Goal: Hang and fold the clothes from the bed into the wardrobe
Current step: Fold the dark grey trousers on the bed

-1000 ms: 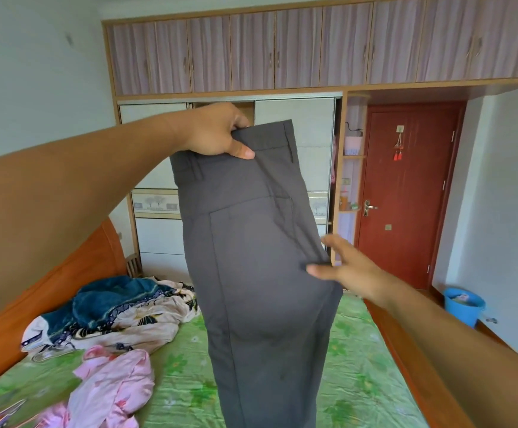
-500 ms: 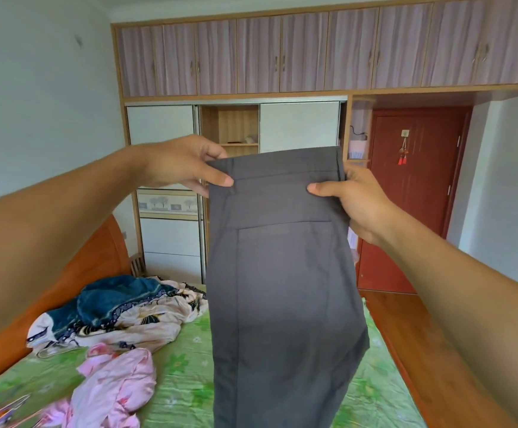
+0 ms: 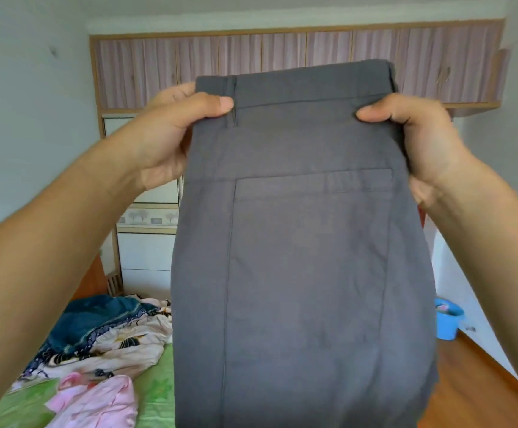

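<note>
So that the legs hang straight for folding, as it seems, the grey trousers (image 3: 298, 242) are held up above the bed (image 3: 155, 396), their waistband pinched at one corner by the left hand (image 3: 171, 134) and at the other by the right hand (image 3: 415, 137)

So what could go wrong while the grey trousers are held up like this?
The left hand and right hand only pinch the grey trousers at the waistband; a slip on either side might let them sag or drop.
The trousers block most of the view ahead, so the blue bucket on the floor could be a trip hazard.
Their lower end is out of view and may drag over the pink garment on the bed.
</note>
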Available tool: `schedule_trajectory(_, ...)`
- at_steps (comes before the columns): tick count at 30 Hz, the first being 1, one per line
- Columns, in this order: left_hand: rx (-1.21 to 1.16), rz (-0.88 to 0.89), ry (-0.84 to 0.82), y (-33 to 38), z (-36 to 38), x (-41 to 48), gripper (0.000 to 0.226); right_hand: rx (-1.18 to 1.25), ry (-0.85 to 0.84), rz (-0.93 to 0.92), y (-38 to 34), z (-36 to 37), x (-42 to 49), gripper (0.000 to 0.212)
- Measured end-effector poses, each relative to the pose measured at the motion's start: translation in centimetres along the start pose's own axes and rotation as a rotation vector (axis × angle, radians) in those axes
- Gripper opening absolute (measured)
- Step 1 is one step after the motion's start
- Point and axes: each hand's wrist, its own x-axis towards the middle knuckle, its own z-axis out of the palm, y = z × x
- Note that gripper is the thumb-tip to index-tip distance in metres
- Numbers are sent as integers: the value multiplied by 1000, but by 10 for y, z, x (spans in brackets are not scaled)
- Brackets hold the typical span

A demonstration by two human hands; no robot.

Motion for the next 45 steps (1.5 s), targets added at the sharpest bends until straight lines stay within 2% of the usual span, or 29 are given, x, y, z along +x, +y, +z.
schedule_trajectory(4,-8,-95,-33,-38,-9,13,26,-72,57,82,29,-10,11,39)
schedule_trajectory(9,89,-301,-116,-144,-25,18,23,-263,205,269,129,-48,18,42)
schedule_trajectory(12,373,-369,-175,-220,-32,10,17,-473,188,342,195,-77,11,32)
schedule_trajectory(15,701,-369,-285,-304,-36,-6,18,-710,73,417,266,-104,2,23)
schedule_trajectory(19,925,-443,-379,-414,-32,-51,22,-892,2,579,375,-138,-27,24)
schedule_trajectory(21,978,-500,-396,-466,-28,-80,21,-905,21,664,426,-150,-50,19)
schedule_trajectory(25,995,-597,-379,-562,-22,-124,22,-719,110,883,518,-164,-84,22)
schedule_trajectory(29,963,-680,-263,-644,-22,-129,15,-697,164,886,603,-190,-78,19)
schedule_trajectory(31,938,-701,-186,-685,-25,-113,13,-766,128,845,638,-203,-57,29)
schedule_trajectory(32,917,-710,-135,-704,-27,-103,24,-772,118,828,651,-208,-45,44)
schedule_trajectory(34,839,-734,-60,-736,-26,-88,62,-739,176,805,681,-223,-25,74)
schedule_trajectory(35,782,-769,-23,-750,-23,-90,77,-754,199,835,697,-233,-26,81)
schedule_trajectory(36,730,-830,5,-764,-18,-100,82,-794,216,884,713,-239,-38,81)
schedule_trajectory(38,684,-1004,-1,-788,-7,-152,73,-835,245,984,752,-248,-90,70)
schedule_trajectory(41,649,-1267,-109,-817,10,-290,62,-781,206,1194,804,-246,-224,45)
schedule_trajectory(45,550,-1596,-332,-813,27,-473,52,-764,74,1544,821,-212,-410,33)
